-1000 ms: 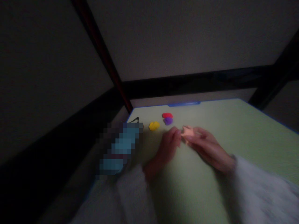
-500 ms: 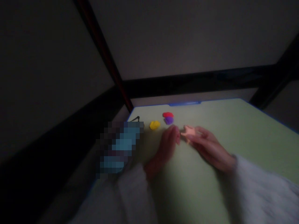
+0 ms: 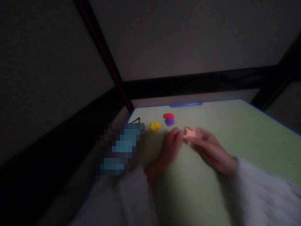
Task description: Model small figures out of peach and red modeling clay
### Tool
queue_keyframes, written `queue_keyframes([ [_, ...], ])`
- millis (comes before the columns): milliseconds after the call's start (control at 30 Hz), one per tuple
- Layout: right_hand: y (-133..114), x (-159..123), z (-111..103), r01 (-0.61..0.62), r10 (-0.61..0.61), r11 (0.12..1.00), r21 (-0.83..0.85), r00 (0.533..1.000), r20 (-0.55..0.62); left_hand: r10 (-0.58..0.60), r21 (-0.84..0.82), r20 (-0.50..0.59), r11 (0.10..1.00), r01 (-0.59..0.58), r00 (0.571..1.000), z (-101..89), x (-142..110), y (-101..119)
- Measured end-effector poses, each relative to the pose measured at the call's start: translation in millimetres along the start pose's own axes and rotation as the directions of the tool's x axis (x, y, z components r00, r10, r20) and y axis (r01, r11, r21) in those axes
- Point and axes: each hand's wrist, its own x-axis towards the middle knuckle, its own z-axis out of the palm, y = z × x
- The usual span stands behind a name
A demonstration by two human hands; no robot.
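Observation:
A peach-orange piece of modelling clay, roughly star-shaped with several points, is held above the pale green table. My right hand grips it from the right, thumb on the near face and fingers behind. My left hand is closed, its thumb and fingertips pinching the clay's left point; that point is mostly hidden by the fingers. Beyond my left hand lie a yellow clay lump, a purple clay lump and a red clay lump, the purple one touching the red.
The pale green tabletop has a blue edge and a blue strip along its far side. A blurred-out blue object is at the left edge, with a thin dark loop behind it. Walls with dark beams stand close behind.
My left hand has moved slightly right, and its fingertips have closed on the left point of the clay. My right hand has stayed almost in place.

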Motion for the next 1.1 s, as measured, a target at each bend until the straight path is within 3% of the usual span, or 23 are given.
queue_keyframes([
  [833,-0.6,0.0,-1.2,-0.007,0.006,1.000,-0.011,0.999,-0.038,-0.004,-0.018,-0.042,1.000,0.003,0.999,-1.4,1.7,0.0],
  [1100,-0.8,-0.7,-0.8,-0.015,0.015,1.000,0.005,0.999,-0.029,0.008,0.019,0.006,1.000,-0.008,1.000,-1.0,0.8,-0.1],
])
